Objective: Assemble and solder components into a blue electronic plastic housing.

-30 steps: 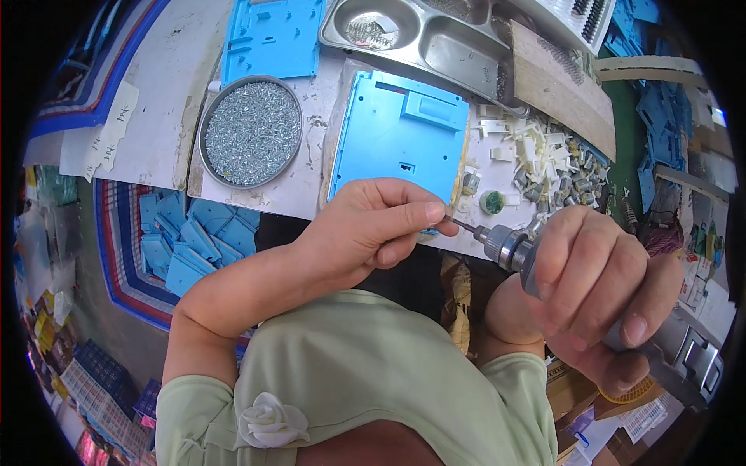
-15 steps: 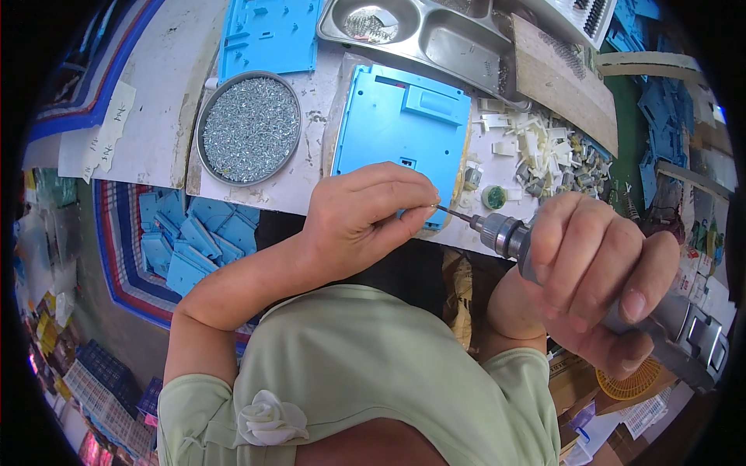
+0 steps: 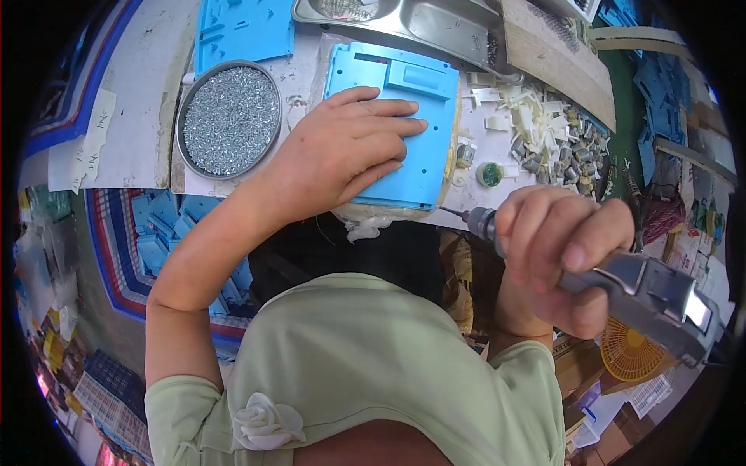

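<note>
A blue plastic casing [image 3: 423, 159] lies flat on the work table, on a clear plastic bag. My left hand [image 3: 346, 147] rests on its left half with the fingers stretched out and spread, covering part of the surface. Wrapped round a grey electric screwdriver [image 3: 649, 291] is my right hand [image 3: 563, 248], to the right of the casing. The thin bit [image 3: 452, 210] points left, its tip at the casing's near right corner. Whether a screw sits on the tip is too small to tell.
Left of the casing stands a round metal dish [image 3: 231, 120] full of small screws. White plastic pieces [image 3: 536, 116] and small metal motors [image 3: 575, 159] lie to the right, beside a small green-filled pot [image 3: 489, 174]. Behind is a steel compartment tray [image 3: 443, 27]. A striped bag [image 3: 116, 256] holds blue parts.
My left hand has left the bit's tip, where its fingers were pinched, and now lies spread on the casing. The screwdriver's tip has come to the casing's near right corner. The view has shifted slightly.
</note>
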Tool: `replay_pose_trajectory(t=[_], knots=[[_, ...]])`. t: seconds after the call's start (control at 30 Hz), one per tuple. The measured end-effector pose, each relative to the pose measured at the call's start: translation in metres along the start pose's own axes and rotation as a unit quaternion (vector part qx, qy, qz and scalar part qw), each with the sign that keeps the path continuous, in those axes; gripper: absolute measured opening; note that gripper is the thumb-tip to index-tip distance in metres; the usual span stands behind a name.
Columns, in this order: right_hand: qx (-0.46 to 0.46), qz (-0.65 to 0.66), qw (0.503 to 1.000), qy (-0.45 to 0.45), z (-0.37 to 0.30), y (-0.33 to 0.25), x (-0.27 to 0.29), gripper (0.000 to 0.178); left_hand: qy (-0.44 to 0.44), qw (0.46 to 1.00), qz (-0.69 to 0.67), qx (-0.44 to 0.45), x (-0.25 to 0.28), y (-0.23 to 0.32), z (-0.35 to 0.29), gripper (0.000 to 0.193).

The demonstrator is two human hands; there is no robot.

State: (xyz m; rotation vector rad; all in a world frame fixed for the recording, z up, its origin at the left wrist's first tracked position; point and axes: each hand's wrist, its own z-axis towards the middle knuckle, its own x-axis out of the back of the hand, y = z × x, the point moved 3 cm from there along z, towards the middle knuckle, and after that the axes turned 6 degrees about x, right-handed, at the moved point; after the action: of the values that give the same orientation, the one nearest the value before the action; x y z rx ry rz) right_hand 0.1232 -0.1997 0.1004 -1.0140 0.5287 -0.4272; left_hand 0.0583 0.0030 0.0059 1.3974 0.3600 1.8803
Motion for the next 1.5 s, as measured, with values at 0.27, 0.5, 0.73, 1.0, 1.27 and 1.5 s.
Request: replay_pose_trajectory(t=[0.27,0.5,0.73,1.0,1.27,1.5], knots=[[0.014,-0.021,1.000,0.015,-0.019,0.027,-0.006,0.023,-0.005,1.000,-0.011,0.011,-0.003,-0.002,-0.001,0.017],[0.044,0.018,0.998,-0.050,-0.003,0.027,-0.001,0.022,0.003,0.999,-0.030,0.015,-0.004,-0.006,-0.002,0.018],[0.050,-0.066,0.995,-0.051,0.018,0.045,-0.015,0.020,-0.004,0.998,-0.052,0.039,-0.006,-0.005,-0.005,0.018],[0.057,-0.025,0.998,-0.006,0.040,0.044,0.014,0.019,-0.009,0.999,-0.046,0.018,-0.004,-0.009,-0.001,0.014],[0.024,0.013,0.997,-0.071,0.067,0.052,0.029,0.022,-0.027,0.997,-0.064,0.045,-0.005,-0.008,-0.006,0.022],[0.018,-0.017,0.999,-0.033,0.110,0.075,0.051,0.023,-0.045,0.995,-0.069,0.052,-0.002,-0.009,-0.001,0.019]])
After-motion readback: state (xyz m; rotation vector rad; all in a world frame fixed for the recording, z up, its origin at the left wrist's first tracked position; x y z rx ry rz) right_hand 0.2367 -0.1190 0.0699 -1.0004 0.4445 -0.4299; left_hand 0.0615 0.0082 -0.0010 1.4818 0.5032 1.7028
